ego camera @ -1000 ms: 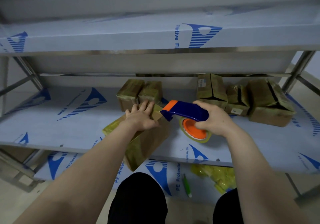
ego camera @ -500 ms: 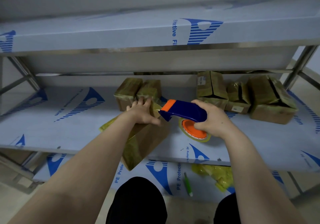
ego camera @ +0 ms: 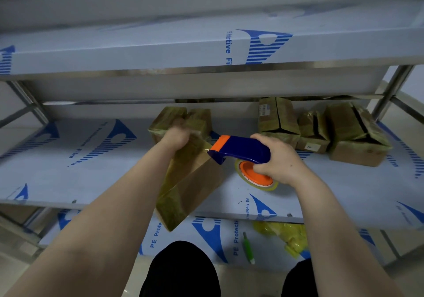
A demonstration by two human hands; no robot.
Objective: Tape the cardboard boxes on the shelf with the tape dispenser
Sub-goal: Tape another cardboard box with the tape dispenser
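Since a moment ago the left hand (ego camera: 176,136) has slid from the top of the cardboard box (ego camera: 195,182) toward its far end, and the box's near end now hangs further out past the front edge of the middle shelf (ego camera: 80,159). The tape dispenser (ego camera: 241,151) has barely shifted.

Head view: the left hand rests on the far upper end of the box. Its fingers are smeared by motion, so I cannot tell whether they curl over the edge or lie flat. The box lies at a slant on the middle shelf, with glossy tape over its top and left side and bare brown card on its right side. The right hand (ego camera: 277,161) is wrapped round the blue handle of the dispenser, thumb on top. The dispenser's orange-capped nose points left and meets the far right corner of the box. Its tape roll (ego camera: 257,177), on an orange hub, sits under the handle just above the shelf surface.

Two taped boxes (ego camera: 181,117) stand side by side right behind the left hand. Three more boxes (ego camera: 277,120) sit in a row near the right end of the same shelf. An upper shelf (ego camera: 137,51) covered in blue-printed protective film runs overhead. On the lower shelf (ego camera: 213,239) lie a green pen-like object (ego camera: 249,248) and a crumpled yellow mass (ego camera: 284,234). The person's knees (ego camera: 181,271), in black, fill the bottom edge.
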